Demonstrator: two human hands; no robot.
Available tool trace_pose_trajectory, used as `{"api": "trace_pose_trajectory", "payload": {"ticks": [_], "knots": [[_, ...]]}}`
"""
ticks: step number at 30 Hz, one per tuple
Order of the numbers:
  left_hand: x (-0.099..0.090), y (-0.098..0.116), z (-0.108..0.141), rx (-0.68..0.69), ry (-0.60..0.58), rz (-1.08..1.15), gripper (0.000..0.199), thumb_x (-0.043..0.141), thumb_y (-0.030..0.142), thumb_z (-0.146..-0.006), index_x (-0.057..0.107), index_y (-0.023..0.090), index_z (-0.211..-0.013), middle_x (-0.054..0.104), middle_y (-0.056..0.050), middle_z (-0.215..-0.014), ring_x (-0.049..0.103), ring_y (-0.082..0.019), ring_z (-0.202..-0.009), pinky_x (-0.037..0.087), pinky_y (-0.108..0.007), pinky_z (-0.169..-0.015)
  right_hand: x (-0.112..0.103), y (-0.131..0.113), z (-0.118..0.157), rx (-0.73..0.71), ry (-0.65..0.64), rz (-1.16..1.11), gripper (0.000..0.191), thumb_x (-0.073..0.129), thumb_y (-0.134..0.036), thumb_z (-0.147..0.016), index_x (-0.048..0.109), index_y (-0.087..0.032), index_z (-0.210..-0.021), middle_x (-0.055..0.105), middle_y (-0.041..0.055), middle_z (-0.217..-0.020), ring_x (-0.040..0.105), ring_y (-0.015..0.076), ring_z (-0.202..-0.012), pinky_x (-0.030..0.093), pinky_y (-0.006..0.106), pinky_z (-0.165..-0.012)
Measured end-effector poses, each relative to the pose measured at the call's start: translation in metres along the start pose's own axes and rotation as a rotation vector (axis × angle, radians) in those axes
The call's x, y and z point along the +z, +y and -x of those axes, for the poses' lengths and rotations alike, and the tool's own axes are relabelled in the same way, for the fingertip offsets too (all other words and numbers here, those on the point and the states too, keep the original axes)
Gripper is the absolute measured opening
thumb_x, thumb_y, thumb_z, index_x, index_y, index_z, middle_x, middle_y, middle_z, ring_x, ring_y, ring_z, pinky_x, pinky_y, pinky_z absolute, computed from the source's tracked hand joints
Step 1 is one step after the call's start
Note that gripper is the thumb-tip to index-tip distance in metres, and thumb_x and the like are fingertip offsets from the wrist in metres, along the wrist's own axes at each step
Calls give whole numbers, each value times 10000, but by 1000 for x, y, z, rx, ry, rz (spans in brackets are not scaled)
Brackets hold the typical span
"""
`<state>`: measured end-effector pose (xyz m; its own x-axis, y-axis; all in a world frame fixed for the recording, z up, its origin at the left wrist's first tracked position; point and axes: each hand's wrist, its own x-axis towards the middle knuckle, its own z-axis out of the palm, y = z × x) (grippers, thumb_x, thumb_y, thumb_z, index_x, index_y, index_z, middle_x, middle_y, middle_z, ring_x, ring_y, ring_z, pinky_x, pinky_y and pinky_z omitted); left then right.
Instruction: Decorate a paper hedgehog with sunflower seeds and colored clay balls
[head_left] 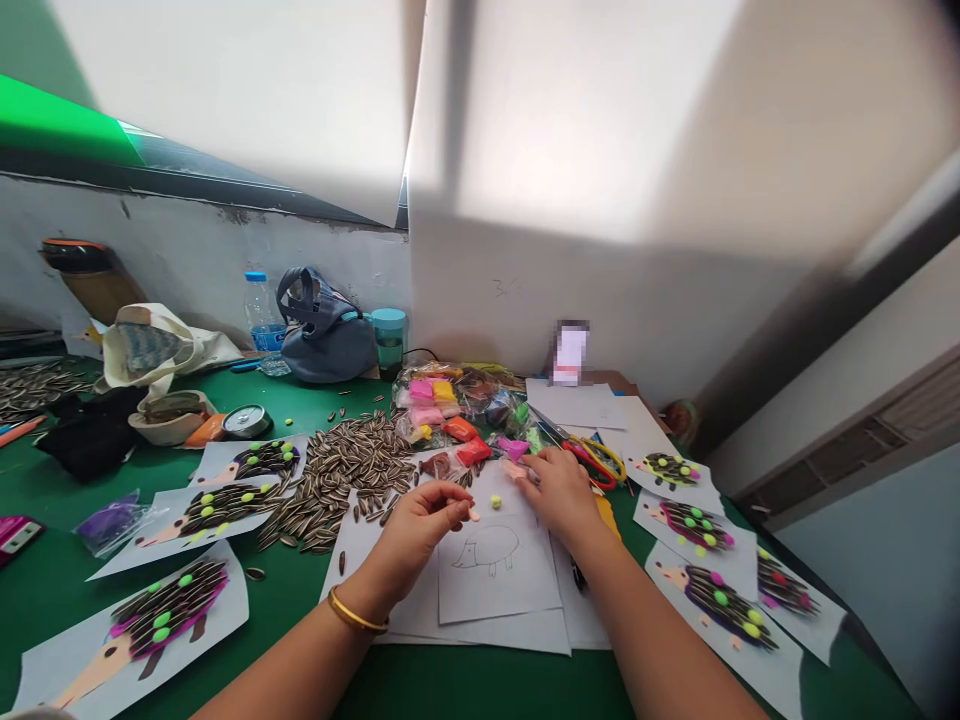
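My left hand (420, 530), with a gold bangle at its wrist, pinches a small lump of light pink clay (474, 515) between thumb and fingertips. Below it lies a white sheet with a pencil-drawn hedgehog (491, 552), on top of other white paper. My right hand (561, 488) reaches over the paper's upper right, its curled fingertips on a light pink clay packet (514, 469); its grip is partly hidden. A small yellow clay ball (496, 502) sits between the hands. Left of the paper spreads a heap of striped sunflower seeds (341, 475).
Finished hedgehog pictures (161, 625) lie left, and more hedgehog pictures (694, 525) right. Colourful clay packets (461, 430) stand behind the paper. Yellow-handled scissors (600, 460) lie beyond my right hand. A blue-grey bag (326, 335), a bottle (262, 315) and a phone (571, 352) line the wall.
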<state>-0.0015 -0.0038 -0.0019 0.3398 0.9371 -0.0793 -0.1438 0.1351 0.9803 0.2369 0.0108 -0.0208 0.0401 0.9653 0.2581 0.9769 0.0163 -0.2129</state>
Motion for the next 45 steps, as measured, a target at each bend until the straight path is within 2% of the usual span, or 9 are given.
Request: {"api": "trace_pose_trajectory", "payload": {"ticks": [7, 11, 13, 16, 22, 31, 36, 41, 45], "knots": [[0, -1, -1, -5, 81, -6, 288, 773, 376, -688, 677, 158, -850, 700, -24, -713, 563, -119, -648, 428, -229, -601, 5, -3, 0, -55, 20, -37, 195, 582, -343, -904, 707, -252, -1023, 652, 84, -1038, 542, 260, -1004, 400, 398, -873], [-1, -3, -4, 10, 113, -4, 292, 805, 333, -653, 677, 158, -848, 709, -28, -742, 572, -114, -661, 434, -220, -612, -1, -5, 2, -96, 51, -188, 207, 529, -336, -933, 689, -234, -1017, 676, 81, -1082, 562, 258, -1039, 408, 407, -915], [-1, -4, -5, 43, 145, -10, 287, 808, 327, -651, 676, 160, -844, 710, -31, -757, 591, -125, -685, 447, -226, -627, -6, -11, 7, -129, 31, -356, 238, 496, -364, -951, 668, -234, -1053, 677, 69, -1131, 574, 240, -1067, 430, 381, -923], [-3, -4, -4, 133, 186, -18, 269, 789, 342, -679, 669, 171, -849, 709, -34, -796, 630, -155, -756, 482, -254, -691, -14, -24, 18, -154, -95, -597, 280, 474, -417, -961, 640, -257, -1119, 677, 45, -1153, 605, 209, -1059, 477, 333, -880], [-7, -7, -3, 287, 248, -194, 192, 736, 342, -739, 685, 188, -843, 679, -29, -840, 624, -169, -771, 493, -273, -712, -22, -43, 31, -232, -137, -678, 233, 517, -379, -942, 647, -247, -1084, 677, 50, -1132, 606, 213, -1063, 474, 349, -912], [-5, -7, 3, 382, 216, -508, 125, 667, 328, -822, 654, 205, -808, 617, -3, -747, 542, -140, -676, 431, -250, -630, -22, -50, 36, -287, -118, -722, 187, 541, -300, -930, 618, -233, -1087, 649, 50, -1053, 589, 192, -978, 485, 325, -845], [-4, -3, 5, 454, 135, -630, 158, 635, 353, -861, 689, 217, -801, 637, -29, -804, 569, -168, -766, 438, -275, -698, -27, -56, 39, -340, -113, -752, 269, 522, -258, -937, 616, -248, -1189, 599, 57, -1079, 572, 181, -1009, 476, 321, -900], [0, -2, 9, 466, 83, -695, 193, 598, 369, -887, 739, 239, -864, 634, -52, -842, 574, -191, -807, 444, -301, -727, -33, -55, 39, -361, -161, -721, 194, 514, -294, -953, 678, -235, -1038, 585, 51, -1003, 573, 174, -942, 483, 301, -825], [4, 0, 12, 491, -20, -693, 210, 561, 322, -905, 745, 269, -991, 631, -62, -892, 578, -193, -828, 459, -308, -761, -23, -52, 37, -327, -122, -746, 200, 551, -376, -940, 665, -229, -1013, 603, 44, -958, 575, 176, -889, 475, 305, -792]]}}
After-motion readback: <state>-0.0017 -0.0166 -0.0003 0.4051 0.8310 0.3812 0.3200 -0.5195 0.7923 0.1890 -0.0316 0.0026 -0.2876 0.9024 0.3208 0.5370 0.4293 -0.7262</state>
